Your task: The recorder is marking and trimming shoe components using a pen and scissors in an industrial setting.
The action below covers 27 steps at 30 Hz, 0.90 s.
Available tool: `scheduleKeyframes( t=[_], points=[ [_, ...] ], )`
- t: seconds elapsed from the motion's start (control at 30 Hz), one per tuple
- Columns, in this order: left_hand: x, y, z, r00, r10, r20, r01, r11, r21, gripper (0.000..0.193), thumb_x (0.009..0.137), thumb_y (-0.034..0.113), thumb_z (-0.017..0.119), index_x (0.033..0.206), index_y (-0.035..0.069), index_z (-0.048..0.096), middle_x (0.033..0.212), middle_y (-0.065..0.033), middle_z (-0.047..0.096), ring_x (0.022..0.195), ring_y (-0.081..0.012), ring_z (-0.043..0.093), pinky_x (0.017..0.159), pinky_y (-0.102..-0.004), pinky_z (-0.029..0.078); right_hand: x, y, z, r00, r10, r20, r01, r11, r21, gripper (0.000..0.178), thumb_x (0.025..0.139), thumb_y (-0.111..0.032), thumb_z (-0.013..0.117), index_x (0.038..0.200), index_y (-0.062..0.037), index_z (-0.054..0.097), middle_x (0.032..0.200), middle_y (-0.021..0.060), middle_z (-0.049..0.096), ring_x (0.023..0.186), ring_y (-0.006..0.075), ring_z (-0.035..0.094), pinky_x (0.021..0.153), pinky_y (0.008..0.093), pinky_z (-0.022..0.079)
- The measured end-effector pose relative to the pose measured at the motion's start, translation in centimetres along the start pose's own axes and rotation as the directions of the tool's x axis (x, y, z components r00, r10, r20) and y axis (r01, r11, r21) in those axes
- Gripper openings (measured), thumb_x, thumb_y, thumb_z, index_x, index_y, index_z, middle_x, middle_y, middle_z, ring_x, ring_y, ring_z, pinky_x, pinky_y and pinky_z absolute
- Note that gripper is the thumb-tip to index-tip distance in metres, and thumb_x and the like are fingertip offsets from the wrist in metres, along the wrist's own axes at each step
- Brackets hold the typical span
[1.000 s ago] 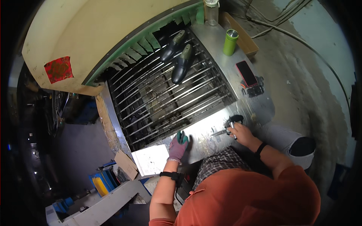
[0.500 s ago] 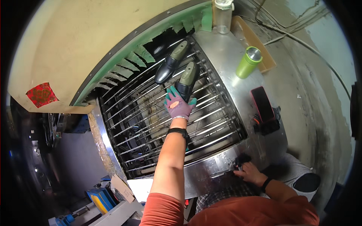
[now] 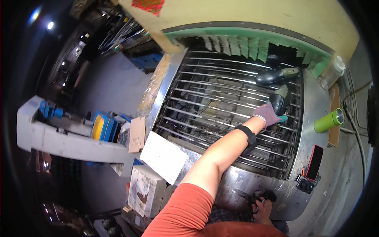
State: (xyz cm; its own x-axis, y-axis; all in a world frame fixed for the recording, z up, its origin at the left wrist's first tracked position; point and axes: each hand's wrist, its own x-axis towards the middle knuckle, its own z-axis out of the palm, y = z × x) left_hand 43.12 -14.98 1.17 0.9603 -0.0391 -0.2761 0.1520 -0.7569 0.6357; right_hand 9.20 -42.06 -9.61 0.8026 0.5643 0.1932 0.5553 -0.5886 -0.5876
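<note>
Gloved left hand (image 3: pixel 268 114): out it has swung from the front ledge (image 3: pixel 237 179) of a second ago, and it's right at the near shoe now!
Left grip: green thumb out to the right, other fingers hidden by the glove's back; pinching or spread, I can't tell.
Near shoe (image 3: pixel 278 100): black with an olive top, on the bars toward the rack's right edge, toe against the glove.
Far shoe (image 3: pixel 271 77): just beyond, toe pointing left, close to the flap curtain (image 3: pixel 237 46).
Bar rack (image 3: pixel 227 93): open room here, rods stretching left from both shoes to the metal rail.
Right hand (image 3: pixel 263 212): fingers curled round a slim silvery tool (image 3: pixel 257 207), down at the front ledge.
Right-hand edge: green tumbler (image 3: pixel 328 121), then a phone (image 3: pixel 314 162).
Front-left corner: white sheet (image 3: pixel 164 157).
</note>
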Motion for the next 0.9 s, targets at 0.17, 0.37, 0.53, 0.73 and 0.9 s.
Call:
scheduleKeyframes(
  t=[0.17, 0.37, 0.53, 0.73, 0.9],
  points=[
    [-11.2, -2.6, 0.0, 0.958, -0.086, 0.273, 0.254, 0.697, -0.671, 0.076, 0.074, 0.072, 0.062, 0.105, 0.003, 0.069, 0.091, -0.0069, 0.068, 0.082, -0.0136, 0.061, 0.077, -0.0261, 0.047, 0.1, 0.1, -0.1, 0.999, -0.044, -0.022, 0.043, 0.999, -0.028, 0.045, 0.074, -0.009, 0.070, 0.113, -0.0130, 0.049, 0.109, 0.0197, 0.055, 0.092, 0.0419, 0.053, 0.078, 0.0519, 0.040],
    [-28.6, -3.2, 5.1, 0.994, -0.090, 0.064, 0.084, 0.244, -0.966, 0.054, 0.095, 0.045, 0.054, 0.124, 0.000, 0.057, 0.111, -0.0067, 0.064, 0.094, -0.0113, 0.062, 0.084, -0.0243, 0.049, 1.3, -1.5, -1.1, 0.992, -0.061, -0.107, 0.062, 0.998, 0.011, 0.046, 0.074, -0.002, 0.065, 0.117, -0.0100, 0.051, 0.111, 0.0173, 0.055, 0.104, 0.0390, 0.050, 0.088, 0.0486, 0.038],
    [-43.0, -3.9, 12.9, 0.978, -0.052, -0.204, -0.209, -0.140, -0.968, 0.054, 0.102, 0.033, 0.041, 0.145, 0.002, 0.033, 0.146, -0.0102, 0.041, 0.132, -0.0198, 0.042, 0.112, -0.0338, 0.030, 1.0, -0.9, -1.3, 0.973, -0.118, -0.200, 0.120, 0.993, 0.000, 0.050, 0.075, -0.003, 0.064, 0.123, -0.0088, 0.052, 0.100, 0.0179, 0.053, 0.097, 0.0372, 0.050, 0.084, 0.0457, 0.039],
    [-54.7, -1.0, 19.5, 0.903, -0.340, -0.263, -0.347, -0.216, -0.912, 0.060, 0.099, 0.042, 0.044, 0.144, 0.003, 0.035, 0.141, -0.0118, 0.048, 0.127, -0.0250, 0.048, 0.110, -0.0383, 0.036, 0.7, -0.6, -0.6, 0.931, -0.180, -0.319, 0.221, 0.970, 0.099, 0.049, 0.077, -0.005, 0.064, 0.124, -0.0077, 0.053, 0.100, 0.0157, 0.058, 0.096, 0.0350, 0.053, 0.086, 0.0432, 0.042],
    [-59.9, -1.2, 24.6, 0.879, -0.413, -0.238, -0.391, -0.341, -0.854, 0.060, 0.099, 0.044, 0.042, 0.144, 0.006, 0.035, 0.139, -0.0142, 0.048, 0.126, -0.0286, 0.049, 0.108, -0.0428, 0.039, -2.6, -1.4, -2.1, 0.910, -0.338, -0.242, 0.413, 0.800, 0.435, 0.039, 0.087, -0.014, 0.062, 0.121, 0.0013, 0.051, 0.102, 0.0188, 0.064, 0.094, 0.0337, 0.063, 0.085, 0.0382, 0.049]
  ],
)
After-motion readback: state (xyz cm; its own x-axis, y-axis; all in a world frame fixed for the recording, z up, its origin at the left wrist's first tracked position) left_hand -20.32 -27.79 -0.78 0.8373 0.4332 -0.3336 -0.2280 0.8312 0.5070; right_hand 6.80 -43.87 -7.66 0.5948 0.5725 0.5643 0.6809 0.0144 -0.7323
